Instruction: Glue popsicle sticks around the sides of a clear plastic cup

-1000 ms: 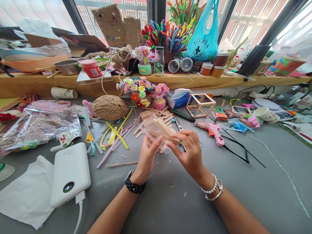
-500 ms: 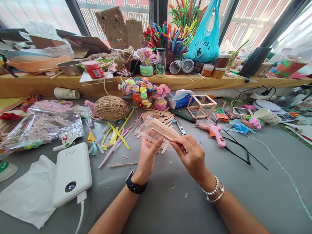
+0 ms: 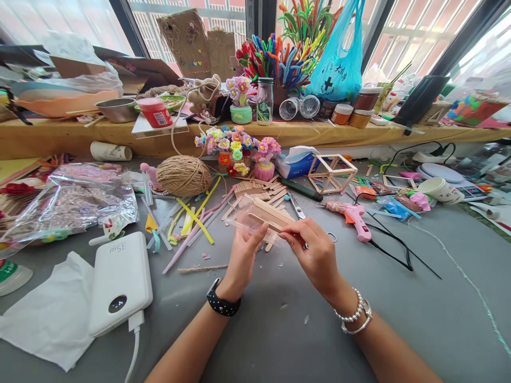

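My left hand (image 3: 242, 258) is closed on the edge of a clear plastic piece (image 3: 236, 217), whose full shape I cannot make out. Wooden craft sticks (image 3: 275, 210) lie side by side along its far side. Between the fingertips of my right hand (image 3: 313, 251) is the end of a single craft stick (image 3: 261, 220), held slantwise over the plastic. The left thumb is close to this stick; whether it touches is unclear. Loose craft sticks (image 3: 247, 189) are heaped just behind, with scissors (image 3: 296, 207) beside them, partly hidden by my right hand.
A pink glue gun (image 3: 355, 218) with a black cable lies to the right, near a cube frame of sticks (image 3: 332, 174). Leftward are a twine ball (image 3: 183, 176), scattered straws (image 3: 195, 221) and a white power bank (image 3: 120, 284). A cluttered ledge (image 3: 175, 137) runs along the back.
The plastic piece and the craft stick have tilted and shifted slightly. Both hands keep their grips, and the whole view has moved a little.
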`<state>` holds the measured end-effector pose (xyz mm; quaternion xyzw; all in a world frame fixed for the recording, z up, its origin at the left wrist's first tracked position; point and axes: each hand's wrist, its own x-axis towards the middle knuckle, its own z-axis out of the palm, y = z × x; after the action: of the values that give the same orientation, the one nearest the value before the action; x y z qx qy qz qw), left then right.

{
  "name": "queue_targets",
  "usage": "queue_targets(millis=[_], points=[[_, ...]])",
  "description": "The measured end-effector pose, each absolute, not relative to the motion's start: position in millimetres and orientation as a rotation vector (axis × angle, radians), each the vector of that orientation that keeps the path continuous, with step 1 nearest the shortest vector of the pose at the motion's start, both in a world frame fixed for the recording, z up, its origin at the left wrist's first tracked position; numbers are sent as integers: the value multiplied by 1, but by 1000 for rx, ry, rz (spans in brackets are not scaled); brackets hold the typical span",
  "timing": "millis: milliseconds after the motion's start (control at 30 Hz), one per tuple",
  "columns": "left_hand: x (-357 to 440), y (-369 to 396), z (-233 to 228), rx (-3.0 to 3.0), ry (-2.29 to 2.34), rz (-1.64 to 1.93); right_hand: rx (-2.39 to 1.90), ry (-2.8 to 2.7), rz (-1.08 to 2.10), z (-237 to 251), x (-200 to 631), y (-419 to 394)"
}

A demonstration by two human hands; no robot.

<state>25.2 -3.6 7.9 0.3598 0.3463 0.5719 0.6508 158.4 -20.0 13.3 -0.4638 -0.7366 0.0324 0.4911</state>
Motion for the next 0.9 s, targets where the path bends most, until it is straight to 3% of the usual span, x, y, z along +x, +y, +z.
queue_targets(millis=[500, 900], points=[[25, -5, 10, 788, 776, 1269, -1082, -1805, -273, 10, 158, -21], [25, -6, 12, 756, 656, 1316, -1071, -1755, -136, 9, 155, -21]])
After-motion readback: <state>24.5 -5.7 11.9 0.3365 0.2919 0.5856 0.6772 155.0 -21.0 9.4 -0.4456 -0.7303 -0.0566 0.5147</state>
